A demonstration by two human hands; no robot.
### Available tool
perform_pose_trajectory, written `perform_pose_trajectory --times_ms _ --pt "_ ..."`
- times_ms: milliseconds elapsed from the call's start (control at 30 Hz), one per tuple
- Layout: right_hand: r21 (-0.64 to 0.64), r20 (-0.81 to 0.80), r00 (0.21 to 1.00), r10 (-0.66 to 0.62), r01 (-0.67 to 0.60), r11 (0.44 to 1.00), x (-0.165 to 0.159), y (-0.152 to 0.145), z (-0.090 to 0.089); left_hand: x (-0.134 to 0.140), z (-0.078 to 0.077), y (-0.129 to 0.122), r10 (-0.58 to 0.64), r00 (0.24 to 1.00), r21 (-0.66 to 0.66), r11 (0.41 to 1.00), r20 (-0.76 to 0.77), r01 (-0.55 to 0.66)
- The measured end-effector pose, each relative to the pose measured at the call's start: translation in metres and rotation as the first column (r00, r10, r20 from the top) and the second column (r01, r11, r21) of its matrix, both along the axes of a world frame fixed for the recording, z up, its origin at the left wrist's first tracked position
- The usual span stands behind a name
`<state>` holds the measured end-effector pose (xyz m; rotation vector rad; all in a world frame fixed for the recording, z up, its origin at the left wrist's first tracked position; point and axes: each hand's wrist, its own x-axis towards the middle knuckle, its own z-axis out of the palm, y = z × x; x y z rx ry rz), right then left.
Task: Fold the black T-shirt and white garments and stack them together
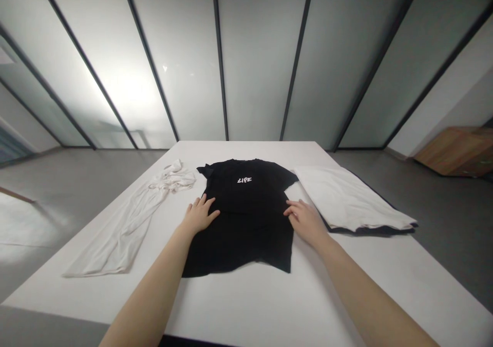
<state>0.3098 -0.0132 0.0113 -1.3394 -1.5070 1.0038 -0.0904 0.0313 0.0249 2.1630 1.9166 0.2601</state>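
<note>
A black T-shirt with a small white print on it lies spread out in the middle of the white table. Its collar points to the far side and its hem faces me. My left hand rests at the shirt's left edge, fingers spread and the thumb over the cloth. On the opposite edge is my right hand, its fingertips at the side of the shirt and its fingers somewhat apart. Neither hand grips any cloth that I can see. The shirt's left sleeve looks bunched up.
On the left of the table lies a crumpled white garment. To the right is a flat stack with a white garment over dark cloth. Behind the table stands a frosted glass wall; a wooden cabinet is at the far right.
</note>
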Motion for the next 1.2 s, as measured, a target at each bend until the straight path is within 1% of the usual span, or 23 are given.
perform_pose_trajectory --times_ms 33,67,100,133,200,267,300,333,367,400,467,533,600,733,800,867,967,1067,1133,1200 --pt "0.084 0.098 0.994 0.049 -0.058 0.995 -0.005 -0.005 0.007 0.002 0.003 -0.001 0.028 0.999 0.028 0.999 -0.017 -0.027" --pt "0.161 0.207 0.972 0.111 -0.146 0.976 -0.011 -0.011 0.015 0.004 0.007 -0.003 0.047 0.998 0.061 0.997 -0.033 -0.045" --pt "0.196 0.294 0.935 0.196 -0.26 0.946 -0.018 -0.017 0.021 0.007 0.011 -0.005 0.051 0.998 0.094 0.994 -0.046 -0.046" --pt "0.188 0.349 0.891 0.289 -0.369 0.91 -0.026 -0.024 0.027 0.011 0.016 -0.007 0.031 0.998 0.117 0.993 -0.053 -0.025" --pt "0.124 0.42 0.802 0.426 -0.515 0.848 -0.041 -0.036 0.035 0.02 0.026 -0.013 -0.08 0.997 0.103 0.991 -0.023 0.082" --pt "0.056 0.488 0.722 0.49 -0.586 0.808 -0.054 -0.044 0.039 0.03 0.032 -0.021 -0.232 0.972 0.029 0.973 0.044 0.231" --pt "0.024 0.524 0.685 0.506 -0.606 0.795 -0.059 -0.046 0.04 0.035 0.033 -0.026 -0.287 0.956 -0.007 0.958 0.062 0.288" --pt "-0.006 0.559 0.65 0.515 -0.618 0.786 -0.063 -0.047 0.04 0.039 0.033 -0.03 -0.319 0.946 -0.033 0.946 0.056 0.321" --pt "-0.031 0.591 0.62 0.517 -0.622 0.782 -0.065 -0.047 0.039 0.043 0.033 -0.035 -0.324 0.946 -0.049 0.944 0.028 0.325" --pt "-0.052 0.619 0.594 0.513 -0.621 0.782 -0.066 -0.045 0.038 0.046 0.032 -0.039 -0.309 0.951 -0.056 0.95 -0.016 0.308" --pt "-0.058 0.669 0.572 0.475 -0.597 0.8 -0.064 -0.04 0.035 0.05 0.03 -0.046 -0.256 0.962 -0.066 0.966 -0.099 0.25" --pt "-0.02 0.697 0.586 0.414 -0.561 0.828 -0.057 -0.034 0.032 0.051 0.029 -0.048 -0.227 0.964 -0.077 0.973 -0.137 0.218" --pt "0.012 0.684 0.625 0.376 -0.525 0.851 -0.048 -0.029 0.029 0.052 0.028 -0.047 -0.214 0.966 -0.076 0.976 -0.146 0.205" --pt "-0.004 0.566 0.727 0.388 -0.469 0.883 -0.033 -0.023 0.027 0.052 0.023 -0.04 -0.174 0.974 -0.023 0.985 -0.142 0.173" --pt "-0.01 0.526 0.746 0.407 -0.474 0.88 -0.03 -0.023 0.026 0.052 0.019 -0.036 -0.168 0.975 -0.003 0.986 -0.142 0.169" --pt "-0.014 0.53 0.732 0.429 -0.498 0.867 -0.029 -0.023 0.025 0.051 0.013 -0.033 -0.164 0.976 0.003 0.986 -0.142 0.166" --pt "-0.034 0.583 0.674 0.455 -0.539 0.842 -0.031 -0.024 0.026 0.049 0.004 -0.03 -0.159 0.977 0.01 0.987 -0.142 0.162" --pt "-0.024 0.639 0.626 0.447 -0.564 0.825 -0.033 -0.026 0.026 0.046 -0.005 -0.025 -0.161 0.98 0.026 0.986 -0.119 0.165" --pt "0.015 0.665 0.625 0.41 -0.56 0.828 -0.034 -0.027 0.025 0.042 -0.01 -0.019 -0.162 0.982 0.058 0.984 -0.1 0.168" --pt "0.075 0.683 0.65 0.332 -0.514 0.854 -0.035 -0.024 0.021 0.039 -0.013 -0.012 -0.164 0.982 0.092 0.981 -0.09 0.173"
